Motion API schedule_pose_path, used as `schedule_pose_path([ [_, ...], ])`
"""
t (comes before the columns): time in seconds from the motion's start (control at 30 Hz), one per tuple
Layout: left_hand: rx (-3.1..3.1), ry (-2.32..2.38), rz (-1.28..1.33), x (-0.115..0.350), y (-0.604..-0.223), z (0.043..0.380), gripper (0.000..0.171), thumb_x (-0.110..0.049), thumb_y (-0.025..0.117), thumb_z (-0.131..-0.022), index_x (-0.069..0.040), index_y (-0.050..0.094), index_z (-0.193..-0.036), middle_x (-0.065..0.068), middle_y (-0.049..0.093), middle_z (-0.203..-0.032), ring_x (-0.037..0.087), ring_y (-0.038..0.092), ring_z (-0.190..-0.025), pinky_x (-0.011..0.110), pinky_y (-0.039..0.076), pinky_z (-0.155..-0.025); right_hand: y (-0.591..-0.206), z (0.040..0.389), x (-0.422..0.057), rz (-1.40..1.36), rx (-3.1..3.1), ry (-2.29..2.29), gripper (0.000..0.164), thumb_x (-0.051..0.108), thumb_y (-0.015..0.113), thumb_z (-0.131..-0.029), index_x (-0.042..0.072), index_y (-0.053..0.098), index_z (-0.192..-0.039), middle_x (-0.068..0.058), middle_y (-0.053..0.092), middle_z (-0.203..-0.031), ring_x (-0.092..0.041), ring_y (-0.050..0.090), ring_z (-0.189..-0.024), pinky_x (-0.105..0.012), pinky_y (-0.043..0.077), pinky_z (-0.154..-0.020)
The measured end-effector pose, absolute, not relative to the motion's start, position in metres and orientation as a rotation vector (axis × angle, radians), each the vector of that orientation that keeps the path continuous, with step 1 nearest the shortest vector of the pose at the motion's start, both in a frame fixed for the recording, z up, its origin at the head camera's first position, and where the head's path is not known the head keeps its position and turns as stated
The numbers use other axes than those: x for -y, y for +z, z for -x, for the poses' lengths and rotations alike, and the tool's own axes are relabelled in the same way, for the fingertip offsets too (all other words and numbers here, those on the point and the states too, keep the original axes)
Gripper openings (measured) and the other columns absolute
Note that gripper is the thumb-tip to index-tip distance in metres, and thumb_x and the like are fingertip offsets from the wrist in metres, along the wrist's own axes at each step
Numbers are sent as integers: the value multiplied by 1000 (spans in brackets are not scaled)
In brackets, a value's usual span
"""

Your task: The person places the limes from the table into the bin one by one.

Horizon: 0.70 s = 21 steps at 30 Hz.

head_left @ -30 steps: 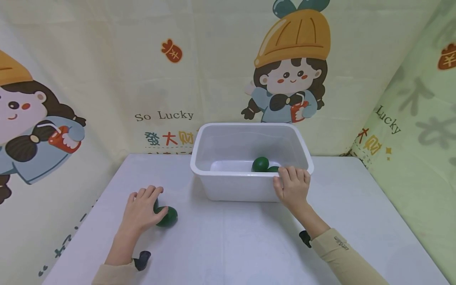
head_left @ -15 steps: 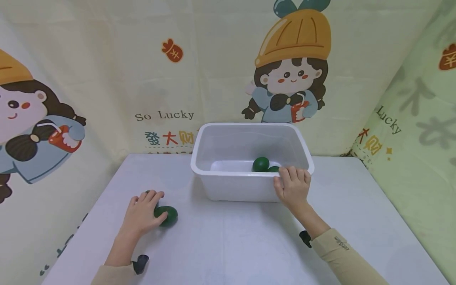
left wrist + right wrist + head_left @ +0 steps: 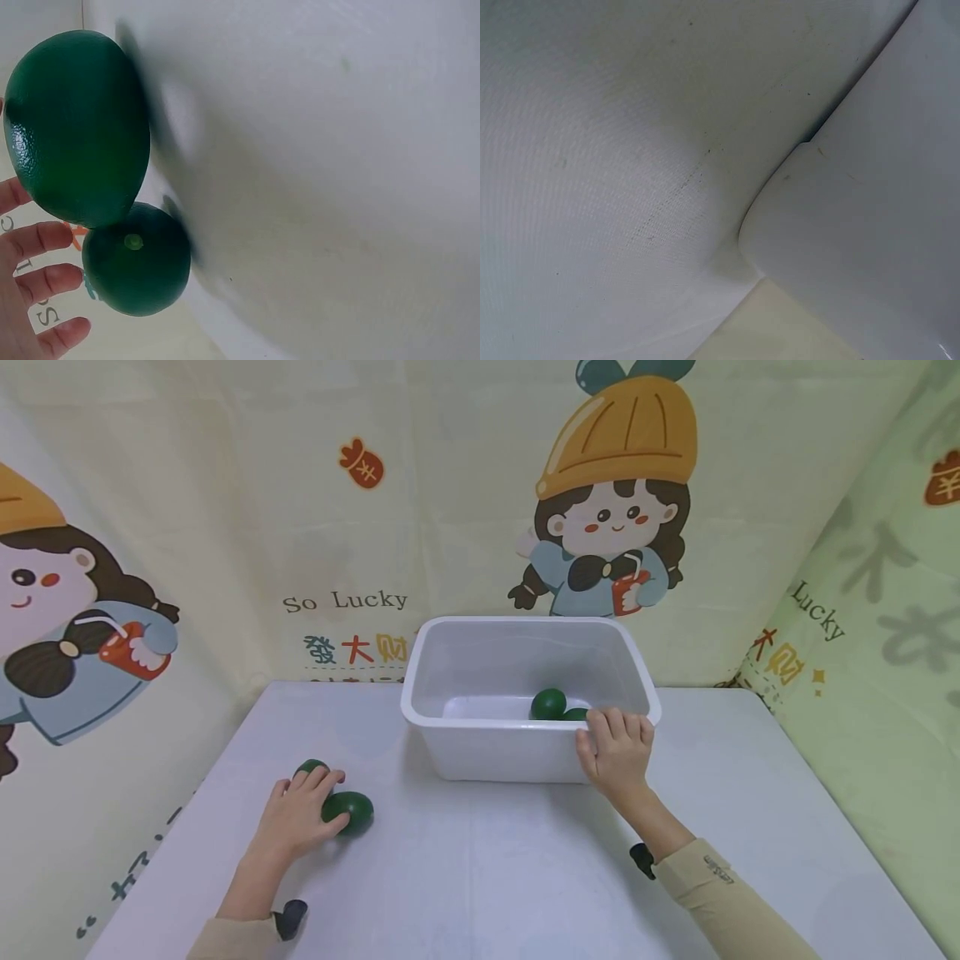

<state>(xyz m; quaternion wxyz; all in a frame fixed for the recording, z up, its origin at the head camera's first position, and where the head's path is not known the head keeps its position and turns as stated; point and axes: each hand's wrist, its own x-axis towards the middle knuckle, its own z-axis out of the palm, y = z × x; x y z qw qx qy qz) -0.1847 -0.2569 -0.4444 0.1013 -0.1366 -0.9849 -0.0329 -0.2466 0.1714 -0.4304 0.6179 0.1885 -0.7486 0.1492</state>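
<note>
On the left of the table, my left hand (image 3: 300, 814) is spread over two glossy, dark green, egg-shaped fruits. The nearer fruit (image 3: 350, 812) lies by the thumb, and the farther fruit (image 3: 311, 767) shows partly past the fingers. In the left wrist view, the larger-looking fruit (image 3: 79, 127) overlaps a fruit with a pale stem spot (image 3: 136, 259); the fingers (image 3: 46, 283) stretch behind them, not curled round either. My right hand (image 3: 618, 756) grips the front rim of a white plastic bin (image 3: 495, 752) near its right corner, fingers hooked over the edge.
Inside the bin lie a green fruit (image 3: 548, 703) and another (image 3: 576, 714), partly hidden by the front rim. A white-covered table (image 3: 465, 877) carries everything. Behind the bin hangs a printed cloth (image 3: 450, 485), with more cloth at both sides.
My left hand has drawn back slightly toward me, showing more of the farther fruit. The fruits on the table look unmoved. My right hand stays on the rim.
</note>
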Motion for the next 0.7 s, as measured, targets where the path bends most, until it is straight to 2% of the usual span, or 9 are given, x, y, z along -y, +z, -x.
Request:
schedule_pose_path([
  [0.4, 2991, -86, 411, 258, -449, 181, 57, -41, 63, -71, -12, 54, -119, 8, 51, -111, 31, 45, -107, 56, 33, -85, -430, 246, -172, -433, 1734, 335, 35, 35, 38, -90, 4, 55, -85, -11, 50, -77, -32, 41, -70, -45, 27, -71],
  [0.7, 3001, -74, 392, 258, -451, 180, 61, -40, 66, -68, -11, 54, -121, 8, 50, -109, 30, 46, -105, 54, 35, -82, -429, 245, -172, -434, 1734, 332, 35, 34, 38, -90, 4, 55, -85, -11, 51, -78, -32, 41, -71, -45, 28, -71],
])
